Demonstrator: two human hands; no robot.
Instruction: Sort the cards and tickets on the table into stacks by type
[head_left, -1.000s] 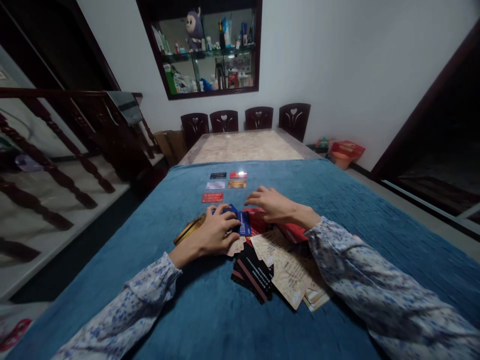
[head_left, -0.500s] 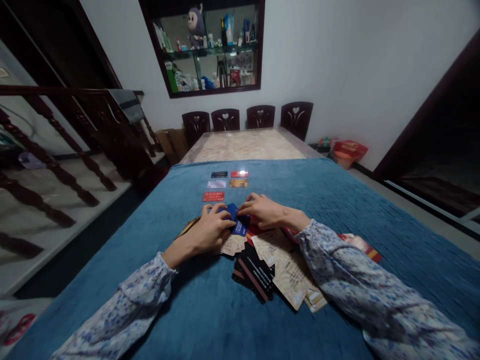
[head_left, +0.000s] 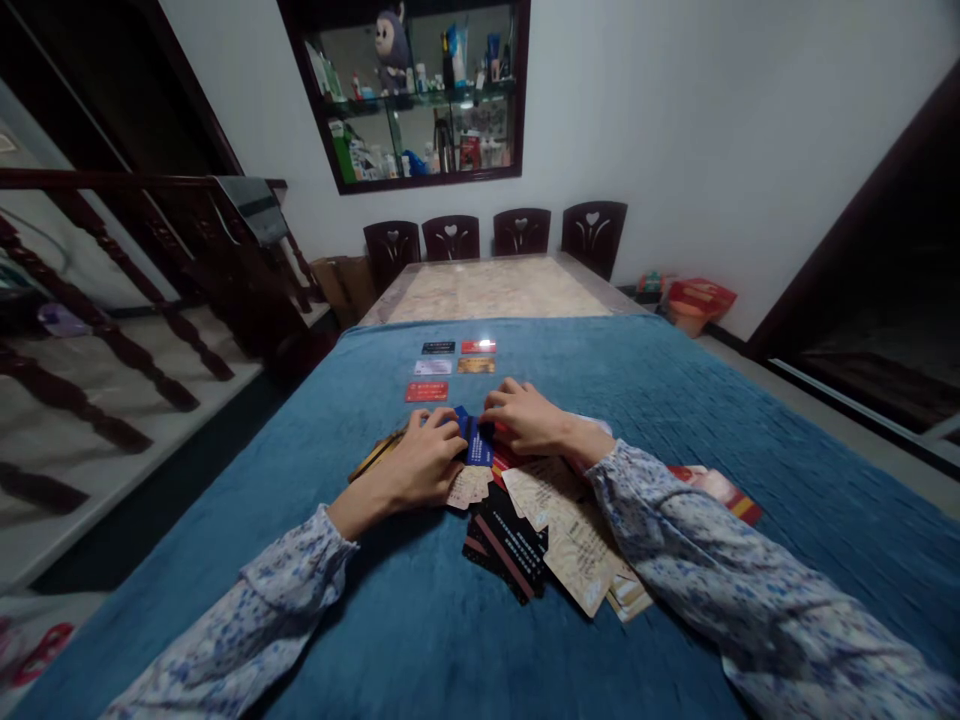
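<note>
At frame centre, left hand (head_left: 421, 462) and right hand (head_left: 529, 420) arch palm-down, both pinching a blue card (head_left: 477, 442) above a pile (head_left: 551, 525) on the desk (head_left: 660, 390).

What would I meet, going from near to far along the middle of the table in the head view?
black cards → blue card → lone red card → gold card → far red card → bare marble tabletop → chairs → wall cabinet
</note>
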